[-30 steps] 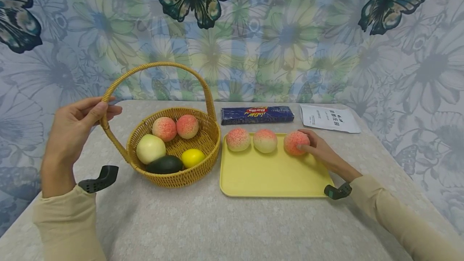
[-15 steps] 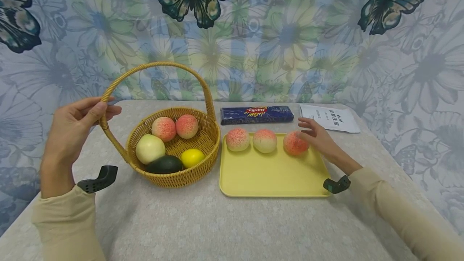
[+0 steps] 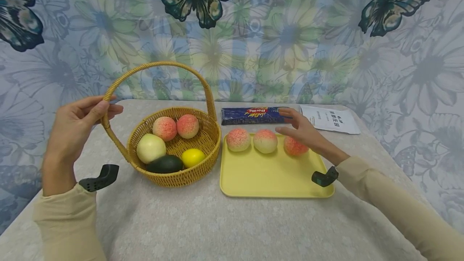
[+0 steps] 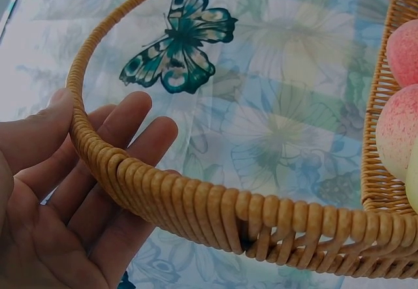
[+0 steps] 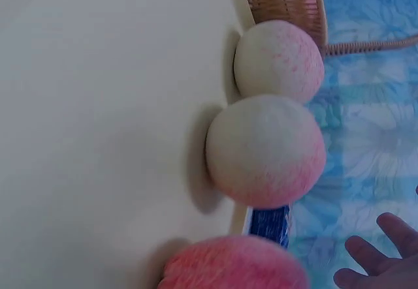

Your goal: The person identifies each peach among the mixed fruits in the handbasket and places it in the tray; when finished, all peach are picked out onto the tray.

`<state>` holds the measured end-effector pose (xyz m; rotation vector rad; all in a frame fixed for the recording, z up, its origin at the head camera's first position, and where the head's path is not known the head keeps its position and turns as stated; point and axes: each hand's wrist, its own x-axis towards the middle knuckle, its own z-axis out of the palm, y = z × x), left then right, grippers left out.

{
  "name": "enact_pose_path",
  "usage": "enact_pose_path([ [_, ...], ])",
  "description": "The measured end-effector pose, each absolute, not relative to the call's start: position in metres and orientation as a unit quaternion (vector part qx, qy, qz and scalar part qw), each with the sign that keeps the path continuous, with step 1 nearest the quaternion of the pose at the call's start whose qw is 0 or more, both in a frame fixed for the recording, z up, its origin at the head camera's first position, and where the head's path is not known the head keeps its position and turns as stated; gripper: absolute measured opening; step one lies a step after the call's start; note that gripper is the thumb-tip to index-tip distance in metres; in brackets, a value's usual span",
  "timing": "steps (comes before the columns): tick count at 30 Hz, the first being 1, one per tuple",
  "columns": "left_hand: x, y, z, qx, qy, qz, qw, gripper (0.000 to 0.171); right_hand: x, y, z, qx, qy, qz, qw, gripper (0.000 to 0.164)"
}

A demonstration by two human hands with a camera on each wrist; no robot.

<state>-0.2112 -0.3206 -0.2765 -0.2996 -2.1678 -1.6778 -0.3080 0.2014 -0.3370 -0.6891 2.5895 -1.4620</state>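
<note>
Head: left hand (image 3: 74,122) at left pinches the handle (image 3: 159,64) of the basket (image 3: 174,179), left of centre. Right hand (image 3: 308,132), right of centre, fingers extended and loose, partly hides the rightmost of three peaches (image 3: 265,141) on the tray (image 3: 272,176).

Left wrist: thumb and fingers on handle, lower left.

Right wrist: peaches, top to bottom centre; fingers lower right, clear of them.

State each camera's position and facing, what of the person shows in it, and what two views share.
Head: worn on the head, facing forward and down at the basket and tray; left hand, right hand and sleeves show.
Left wrist: worn there, facing the basket's handle; the left hand holding it shows.
Right wrist: worn there, facing across the tray and three peaches; part of the right hand shows.
Shared: head and right-wrist views both include the tray, these peaches and some of the basket.
</note>
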Motion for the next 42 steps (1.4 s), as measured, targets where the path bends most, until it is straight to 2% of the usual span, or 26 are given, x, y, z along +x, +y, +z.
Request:
enact_pose_path([
  [15, -0.212, -0.322, -0.277, -0.122, -0.759, -0.609, 0.194, 0.03, -0.305, 0.131, -0.297, -0.319, 0.844, -0.426, 0.068, 0.069],
  [30, -0.212, -0.321, -0.275, -0.126, -0.771, -0.593, 0.198, 0.031, -0.31, 0.062, -0.281, -0.413, 0.835, -0.353, 0.091, 0.074],
  [42, -0.212, -0.321, -0.275, -0.129, -0.764, -0.603, 0.193, 0.03, -0.319, 0.02, -0.275, -0.435, 0.821, -0.356, 0.103, 0.077],
])
